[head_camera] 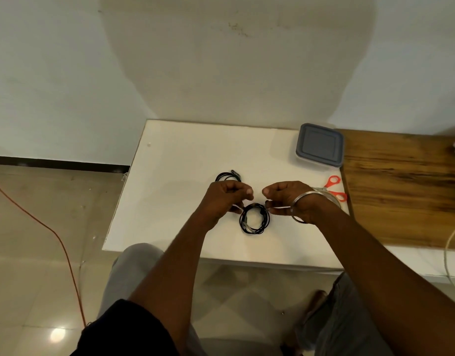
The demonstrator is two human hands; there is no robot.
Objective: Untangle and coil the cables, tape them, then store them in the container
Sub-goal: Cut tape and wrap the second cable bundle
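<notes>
- Two black cable coils lie on the white table (169, 155), with both hands working just above the nearer one.
- Far left on the floor, an orange cord (57, 237) runs in a long curve across the tiles, well apart from the table.
- Left of centre, the far coil (227, 176) rests flat on the tabletop, just beyond the left hand.
- Next comes the left hand (225, 199), fingers curled in narrow and pinching the left end of a pale strip of tape (277, 208) at the top edge of the near coil.
- At centre, the near coil (254, 219) is a neat round loop, its top edge between the two hands and the rest lying toward the near edge of the table.
- To its right, the right hand (289, 199) has its fingers drawn close, gripping the other end of the tape; metal bangles (302, 197) ring the wrist.
- Beyond that wrist, red-handled scissors (334, 187) lie near the table's right edge.
- Farther back on the right, the container (319, 145) sits with its grey lid on, at the far right corner.
- Rightmost, a wooden board (401, 186) adjoins the table.
</notes>
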